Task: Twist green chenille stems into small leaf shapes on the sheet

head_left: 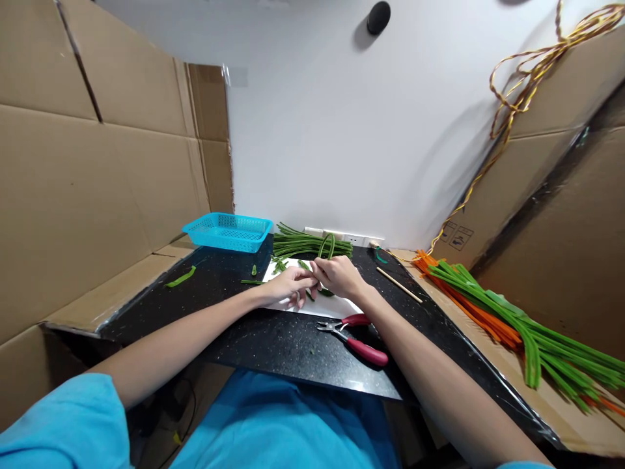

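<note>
My left hand [293, 286] and my right hand [336, 275] meet over a white sheet [342, 305] on the black speckled tabletop. Both have their fingers closed together in a pinch. A green pipe cleaner [327, 244], bent into a loop, rises from between them; its lower ends are hidden by the fingers. Short green pieces [280, 266] lie on the sheet around my hands. Just below the sheet, beside my right forearm, rest red-handled cutting pliers [361, 345] with their jaws pointing left.
Behind the sheet lies a bundle of green pipe cleaners [297, 244]. A blue plastic basket [227, 246] stands back left, with a green strip [180, 277] nearer. A wooden stick [399, 285] lies right. Green and orange stems [508, 312] rest on cardboard at the right edge.
</note>
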`<state>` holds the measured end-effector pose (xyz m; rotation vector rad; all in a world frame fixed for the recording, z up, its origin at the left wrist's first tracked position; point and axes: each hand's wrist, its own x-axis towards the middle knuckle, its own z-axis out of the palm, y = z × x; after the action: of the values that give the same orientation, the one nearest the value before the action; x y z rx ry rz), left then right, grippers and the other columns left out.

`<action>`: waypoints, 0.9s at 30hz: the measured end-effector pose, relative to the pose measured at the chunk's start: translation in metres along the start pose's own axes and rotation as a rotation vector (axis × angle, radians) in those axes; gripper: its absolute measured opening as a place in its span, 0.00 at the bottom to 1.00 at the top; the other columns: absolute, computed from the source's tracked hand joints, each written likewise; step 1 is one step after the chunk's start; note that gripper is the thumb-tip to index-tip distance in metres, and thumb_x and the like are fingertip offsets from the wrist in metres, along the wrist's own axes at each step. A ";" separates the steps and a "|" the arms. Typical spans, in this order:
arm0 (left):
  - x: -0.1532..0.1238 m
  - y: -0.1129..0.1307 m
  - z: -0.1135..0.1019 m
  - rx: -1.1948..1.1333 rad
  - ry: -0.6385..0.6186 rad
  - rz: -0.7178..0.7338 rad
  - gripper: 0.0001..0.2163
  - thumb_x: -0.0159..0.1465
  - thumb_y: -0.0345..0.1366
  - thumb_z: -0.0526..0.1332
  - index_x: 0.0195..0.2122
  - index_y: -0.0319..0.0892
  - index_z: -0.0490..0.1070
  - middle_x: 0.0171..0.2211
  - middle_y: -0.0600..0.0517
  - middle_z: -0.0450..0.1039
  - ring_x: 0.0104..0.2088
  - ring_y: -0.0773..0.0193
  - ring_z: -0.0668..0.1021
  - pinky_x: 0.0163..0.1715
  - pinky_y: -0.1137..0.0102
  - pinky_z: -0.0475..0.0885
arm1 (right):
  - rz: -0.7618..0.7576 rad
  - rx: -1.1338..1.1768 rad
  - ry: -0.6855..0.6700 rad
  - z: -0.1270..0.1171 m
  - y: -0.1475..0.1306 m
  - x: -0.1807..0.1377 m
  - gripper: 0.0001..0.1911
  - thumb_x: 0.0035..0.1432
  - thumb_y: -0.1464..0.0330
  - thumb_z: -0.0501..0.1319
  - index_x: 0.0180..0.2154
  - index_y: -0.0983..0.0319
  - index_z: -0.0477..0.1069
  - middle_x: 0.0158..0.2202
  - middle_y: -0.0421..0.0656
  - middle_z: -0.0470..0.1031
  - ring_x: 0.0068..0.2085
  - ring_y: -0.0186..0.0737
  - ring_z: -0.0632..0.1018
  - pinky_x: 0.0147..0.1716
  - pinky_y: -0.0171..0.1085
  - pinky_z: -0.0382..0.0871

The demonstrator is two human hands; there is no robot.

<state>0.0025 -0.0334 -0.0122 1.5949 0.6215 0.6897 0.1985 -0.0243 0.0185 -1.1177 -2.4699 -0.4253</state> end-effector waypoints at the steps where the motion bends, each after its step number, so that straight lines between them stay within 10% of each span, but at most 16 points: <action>1: 0.000 0.001 0.000 0.015 0.001 0.001 0.26 0.60 0.57 0.71 0.40 0.35 0.74 0.32 0.48 0.79 0.17 0.70 0.77 0.12 0.78 0.64 | 0.003 -0.016 -0.005 0.000 0.000 0.000 0.24 0.76 0.64 0.49 0.29 0.61 0.75 0.24 0.46 0.78 0.23 0.38 0.74 0.28 0.38 0.49; 11: 0.002 -0.007 -0.001 -0.089 0.018 0.006 0.24 0.61 0.55 0.71 0.38 0.36 0.72 0.33 0.47 0.79 0.15 0.70 0.76 0.09 0.77 0.62 | 0.017 0.220 0.260 -0.002 0.009 0.000 0.17 0.71 0.68 0.53 0.59 0.62 0.68 0.32 0.42 0.81 0.30 0.41 0.79 0.31 0.35 0.62; 21: 0.004 -0.006 -0.001 -0.077 0.101 0.075 0.22 0.66 0.56 0.65 0.37 0.38 0.70 0.28 0.49 0.77 0.14 0.71 0.73 0.08 0.79 0.59 | 0.154 0.392 0.466 -0.007 0.026 -0.021 0.32 0.60 0.75 0.57 0.65 0.58 0.59 0.44 0.45 0.81 0.34 0.41 0.80 0.34 0.37 0.72; 27: 0.006 -0.008 -0.005 -0.039 0.186 0.110 0.23 0.67 0.57 0.64 0.35 0.38 0.69 0.24 0.53 0.74 0.11 0.73 0.69 0.07 0.79 0.54 | 0.234 0.278 0.503 -0.006 0.035 -0.024 0.17 0.69 0.70 0.55 0.57 0.59 0.70 0.40 0.45 0.83 0.33 0.42 0.82 0.36 0.37 0.72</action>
<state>0.0024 -0.0245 -0.0192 1.5481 0.6542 0.9345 0.2414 -0.0202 0.0162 -1.0188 -1.8700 -0.2448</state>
